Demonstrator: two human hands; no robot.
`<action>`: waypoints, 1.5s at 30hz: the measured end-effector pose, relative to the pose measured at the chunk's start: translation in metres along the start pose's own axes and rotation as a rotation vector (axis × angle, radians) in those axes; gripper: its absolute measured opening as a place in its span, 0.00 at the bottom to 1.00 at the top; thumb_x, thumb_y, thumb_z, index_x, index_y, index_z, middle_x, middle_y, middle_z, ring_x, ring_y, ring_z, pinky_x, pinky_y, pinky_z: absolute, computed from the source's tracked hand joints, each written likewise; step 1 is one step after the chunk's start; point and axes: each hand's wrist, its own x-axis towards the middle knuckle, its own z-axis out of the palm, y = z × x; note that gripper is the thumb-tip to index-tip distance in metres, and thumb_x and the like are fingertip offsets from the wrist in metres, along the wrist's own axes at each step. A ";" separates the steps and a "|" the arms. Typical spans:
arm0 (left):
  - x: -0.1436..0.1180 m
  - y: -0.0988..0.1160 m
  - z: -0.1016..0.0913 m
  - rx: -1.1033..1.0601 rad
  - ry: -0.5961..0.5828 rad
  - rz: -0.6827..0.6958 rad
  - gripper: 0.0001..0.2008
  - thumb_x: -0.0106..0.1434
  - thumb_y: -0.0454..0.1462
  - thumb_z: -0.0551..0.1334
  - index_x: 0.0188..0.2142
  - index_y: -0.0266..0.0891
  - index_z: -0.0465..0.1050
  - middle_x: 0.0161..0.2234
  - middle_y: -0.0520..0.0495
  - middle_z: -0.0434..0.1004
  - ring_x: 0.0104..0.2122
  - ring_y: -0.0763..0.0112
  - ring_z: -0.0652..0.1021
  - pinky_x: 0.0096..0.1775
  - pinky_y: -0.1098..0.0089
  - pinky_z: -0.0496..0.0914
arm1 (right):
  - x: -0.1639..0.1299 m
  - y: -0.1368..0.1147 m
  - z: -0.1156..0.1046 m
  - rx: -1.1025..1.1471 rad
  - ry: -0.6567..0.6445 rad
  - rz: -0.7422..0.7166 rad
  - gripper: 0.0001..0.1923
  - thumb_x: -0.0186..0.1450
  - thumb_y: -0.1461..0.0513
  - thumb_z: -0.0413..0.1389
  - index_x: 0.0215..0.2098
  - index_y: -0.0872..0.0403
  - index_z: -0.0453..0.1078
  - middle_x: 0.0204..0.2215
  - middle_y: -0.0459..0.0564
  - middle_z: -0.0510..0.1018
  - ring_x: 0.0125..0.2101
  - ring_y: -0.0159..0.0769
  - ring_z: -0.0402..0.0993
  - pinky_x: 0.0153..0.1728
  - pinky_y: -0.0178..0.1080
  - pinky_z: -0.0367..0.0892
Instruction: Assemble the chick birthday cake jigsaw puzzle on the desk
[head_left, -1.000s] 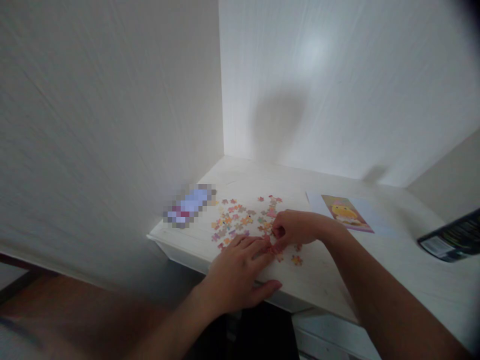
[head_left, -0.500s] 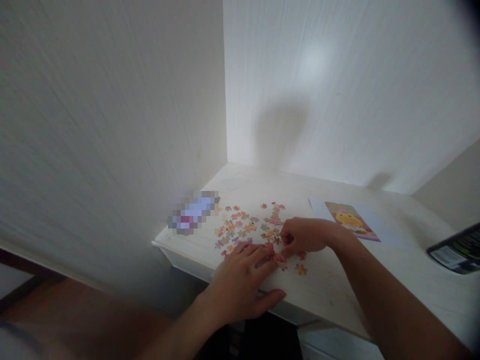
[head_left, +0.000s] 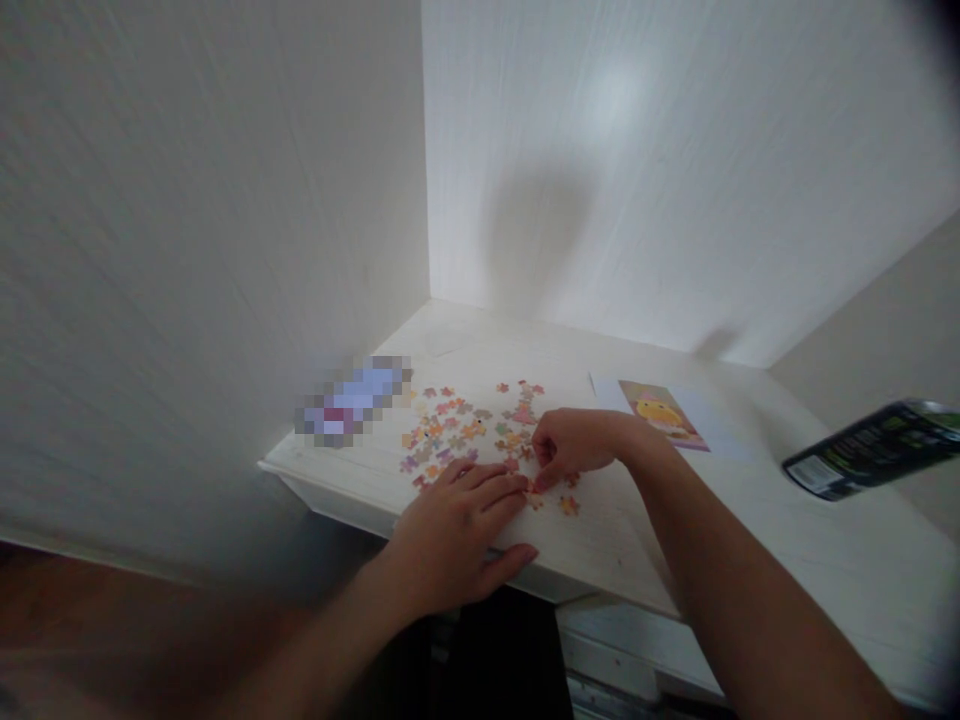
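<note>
Your left hand (head_left: 457, 535) lay flat and open on the table (head_left: 675, 540), fingertips touching the puzzle pieces (head_left: 465, 435) just ahead. Your right hand (head_left: 574, 445), curled, pinched at one piece at the scatter's near right edge; its hold could not be confirmed.

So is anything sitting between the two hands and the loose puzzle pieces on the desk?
Nothing visible. The left hand lies flat at the near edge of the scattered puzzle pieces, and the right hand pinches down among them. The picture card and the dark can lie off to the right, clear of both hands.
</note>
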 end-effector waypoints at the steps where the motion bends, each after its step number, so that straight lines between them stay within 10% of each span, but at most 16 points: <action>1: 0.000 0.000 0.000 0.001 -0.005 0.001 0.22 0.68 0.49 0.54 0.56 0.42 0.65 0.57 0.48 0.70 0.58 0.59 0.66 0.61 0.53 0.54 | 0.000 0.000 0.000 0.001 -0.004 -0.002 0.21 0.53 0.47 0.62 0.29 0.57 0.74 0.22 0.49 0.77 0.23 0.32 0.68 0.25 0.35 0.59; 39: 0.004 -0.003 0.000 0.107 -0.041 0.050 0.28 0.66 0.51 0.56 0.59 0.37 0.63 0.58 0.39 0.67 0.57 0.51 0.66 0.59 0.48 0.57 | -0.004 0.002 -0.002 0.040 -0.002 -0.109 0.15 0.57 0.53 0.58 0.33 0.57 0.74 0.23 0.47 0.75 0.22 0.30 0.66 0.24 0.34 0.57; 45: -0.006 -0.007 0.002 0.002 0.251 0.068 0.17 0.64 0.37 0.59 0.53 0.40 0.65 0.53 0.42 0.72 0.53 0.58 0.71 0.56 0.52 0.64 | -0.005 0.029 -0.008 0.183 0.274 -0.112 0.19 0.61 0.48 0.54 0.27 0.56 0.68 0.20 0.44 0.70 0.21 0.27 0.60 0.23 0.33 0.52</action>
